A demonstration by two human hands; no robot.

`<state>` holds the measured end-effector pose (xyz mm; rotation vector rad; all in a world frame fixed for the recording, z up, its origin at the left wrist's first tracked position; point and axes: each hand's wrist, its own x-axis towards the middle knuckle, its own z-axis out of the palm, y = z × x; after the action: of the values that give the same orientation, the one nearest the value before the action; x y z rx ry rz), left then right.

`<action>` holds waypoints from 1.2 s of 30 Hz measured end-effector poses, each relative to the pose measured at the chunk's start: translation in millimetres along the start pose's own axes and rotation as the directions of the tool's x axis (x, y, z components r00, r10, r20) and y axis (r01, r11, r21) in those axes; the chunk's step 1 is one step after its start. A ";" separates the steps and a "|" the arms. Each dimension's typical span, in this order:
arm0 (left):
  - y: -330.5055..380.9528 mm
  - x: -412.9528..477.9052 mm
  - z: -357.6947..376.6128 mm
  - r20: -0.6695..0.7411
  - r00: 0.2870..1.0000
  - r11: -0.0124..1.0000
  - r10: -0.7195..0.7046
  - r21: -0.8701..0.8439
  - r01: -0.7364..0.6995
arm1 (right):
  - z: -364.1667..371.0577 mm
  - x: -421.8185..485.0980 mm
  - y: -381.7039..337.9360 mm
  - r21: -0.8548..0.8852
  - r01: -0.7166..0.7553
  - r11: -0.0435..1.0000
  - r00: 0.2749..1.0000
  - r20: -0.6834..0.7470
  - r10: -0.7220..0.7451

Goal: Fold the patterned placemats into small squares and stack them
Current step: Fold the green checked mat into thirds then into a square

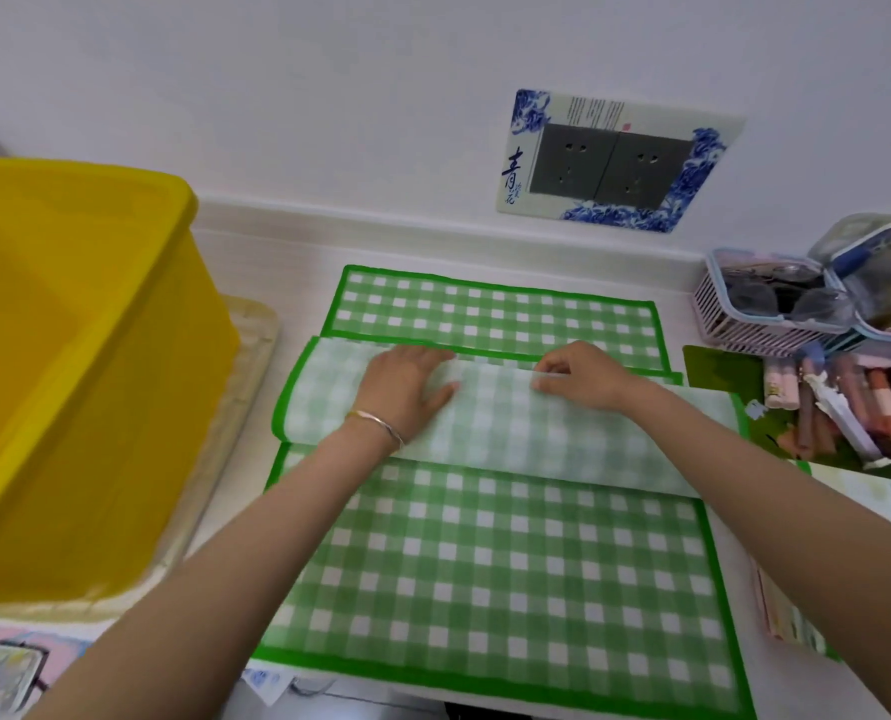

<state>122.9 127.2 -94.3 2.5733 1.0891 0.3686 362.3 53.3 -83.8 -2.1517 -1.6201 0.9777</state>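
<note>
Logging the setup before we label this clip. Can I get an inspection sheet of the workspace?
Surface: white counter set against a wall.
Job's things: green checked placemats spread flat at centre; one flap turned over, pale underside up; no folded stack seen.
Clutter: yellow bin on a beige tray at left; pink basket and a pile of tubes at right.
Hands: left hand lies flat on the flap, fingers straight; right hand pinches the flap's far edge.
Cables: nothing seen.
Surroundings: double wall socket in a blue-and-white frame, nothing plugged in.
</note>
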 end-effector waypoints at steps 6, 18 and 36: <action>9.4 -14.7 47.1 0.204 0.979 0.996 0.018 0.083 -0.036 | 17.2 29.7 16.1 -0.060 -0.061 0.996 0.980 -0.194 0.048; 7.3 -22.0 88.5 0.226 0.971 0.986 -0.075 0.162 0.038 | 57.2 40.8 12.8 -0.125 -0.066 0.990 0.866 -0.500 -0.006; 4.9 -22.8 93.7 0.198 0.975 0.980 -0.096 0.191 0.058 | 138.7 -4.5 4.4 -0.296 -0.160 0.942 0.902 -0.431 0.018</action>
<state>144.0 89.4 -180.6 2.6438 1.1907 -0.0212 273.8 23.6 -186.5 -2.4506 -1.5518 0.2295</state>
